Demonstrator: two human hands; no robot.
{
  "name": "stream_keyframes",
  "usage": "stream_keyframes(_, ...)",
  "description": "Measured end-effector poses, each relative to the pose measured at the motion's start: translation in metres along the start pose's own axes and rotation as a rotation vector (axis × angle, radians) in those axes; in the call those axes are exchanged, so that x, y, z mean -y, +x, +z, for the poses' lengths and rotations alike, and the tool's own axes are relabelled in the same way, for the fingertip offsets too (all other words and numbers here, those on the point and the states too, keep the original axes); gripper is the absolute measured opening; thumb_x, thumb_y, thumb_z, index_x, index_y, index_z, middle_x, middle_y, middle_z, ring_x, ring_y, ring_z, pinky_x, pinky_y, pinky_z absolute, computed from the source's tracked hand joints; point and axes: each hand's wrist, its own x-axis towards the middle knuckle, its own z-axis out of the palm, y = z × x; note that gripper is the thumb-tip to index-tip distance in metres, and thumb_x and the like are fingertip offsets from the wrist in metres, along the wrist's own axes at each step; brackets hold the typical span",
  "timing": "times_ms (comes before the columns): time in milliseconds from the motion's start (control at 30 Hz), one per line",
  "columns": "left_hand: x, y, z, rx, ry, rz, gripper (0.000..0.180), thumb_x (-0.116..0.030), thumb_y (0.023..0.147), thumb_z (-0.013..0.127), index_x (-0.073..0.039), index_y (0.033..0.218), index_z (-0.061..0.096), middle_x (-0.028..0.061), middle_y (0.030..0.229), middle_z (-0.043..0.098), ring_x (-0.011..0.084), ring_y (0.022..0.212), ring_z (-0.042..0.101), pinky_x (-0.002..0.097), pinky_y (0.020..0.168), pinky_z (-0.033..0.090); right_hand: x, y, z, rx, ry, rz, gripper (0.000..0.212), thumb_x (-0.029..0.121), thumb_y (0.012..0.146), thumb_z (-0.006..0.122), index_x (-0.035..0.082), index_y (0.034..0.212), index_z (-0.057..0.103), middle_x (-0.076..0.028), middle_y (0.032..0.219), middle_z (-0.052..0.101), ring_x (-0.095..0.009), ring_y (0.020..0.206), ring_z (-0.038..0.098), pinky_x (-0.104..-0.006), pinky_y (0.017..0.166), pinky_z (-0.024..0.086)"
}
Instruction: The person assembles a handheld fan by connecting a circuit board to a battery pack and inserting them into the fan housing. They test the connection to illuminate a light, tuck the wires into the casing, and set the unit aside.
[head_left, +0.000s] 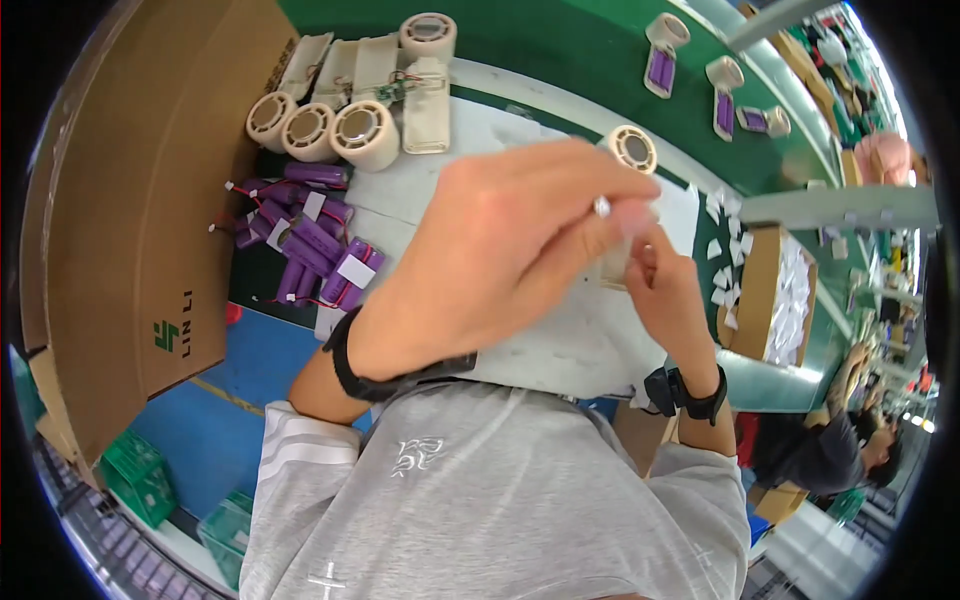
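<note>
My left hand is raised close to the camera, with its fingertips pinched on a small pale piece. My right hand meets it from below, its fingers touching the same piece and closed on the lower end of a beige device. The round grilled head of the beige device shows above my left fingers, and its middle is hidden behind them. Both wrists wear black bands. The hands are over a white work mat.
Purple battery packs with red wires lie at the left, with beige round heads and beige housings behind them. A cardboard box stands on the left. The green conveyor carries more parts. A box of white slips and another person are on the right.
</note>
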Motion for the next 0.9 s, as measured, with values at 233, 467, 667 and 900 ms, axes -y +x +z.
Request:
stream_keyframes(233, 0.016, 0.026, 0.049, 0.193, -0.363, -0.004, 0.019, -0.015, 0.093, 0.059, 0.000, 0.102, 0.068, 0.0102, 0.090, 0.069, 0.0150, 0.079, 0.062, 0.0262, 0.071, 0.050, 0.036, 0.002, -0.019, -0.540, 0.372, -0.348, 0.032, 0.011, 0.080, 0.071, 0.003, 0.105, 0.053, -0.006, 0.086, 0.064, -0.014, 0.066, 0.059, -0.0318, 0.061, 0.048)
stream_keyframes(467, 0.054, 0.023, 0.057, 0.115, 0.065, -0.128, 0.017, -0.006, 0.082, 0.068, -0.002, 0.099, 0.067, 0.0063, 0.089, 0.066, 0.0145, 0.079, 0.060, 0.0261, 0.072, 0.050, -0.016, 0.019, -0.002, -0.215, 0.660, -0.089, 0.025, 0.002, 0.078, 0.071, 0.002, 0.093, 0.052, -0.004, 0.091, 0.064, -0.007, 0.075, 0.052, -0.0252, 0.063, 0.043)
stream_keyframes(667, 0.087, -0.002, 0.056, 0.304, 0.054, -0.389, 0.020, 0.000, 0.075, 0.069, -0.004, 0.094, 0.064, 0.0101, 0.082, 0.064, 0.0229, 0.072, 0.061, 0.0313, 0.067, 0.050, -0.021, 0.022, 0.015, -0.113, 0.515, -0.033, 0.025, -0.004, 0.074, 0.071, 0.003, 0.080, 0.048, -0.006, 0.092, 0.065, -0.011, 0.075, 0.051, -0.0270, 0.062, 0.042)
stream_keyframes(900, 0.085, 0.000, 0.056, 0.414, -0.052, -0.441, 0.021, 0.004, 0.073, 0.068, -0.002, 0.092, 0.062, 0.0111, 0.083, 0.064, 0.0226, 0.073, 0.062, 0.0325, 0.066, 0.050, -0.017, 0.028, 0.027, -0.308, 0.127, -0.515, 0.029, -0.008, 0.065, 0.072, 0.003, 0.073, 0.047, -0.010, 0.084, 0.064, -0.025, 0.071, 0.052, -0.0311, 0.060, 0.043)
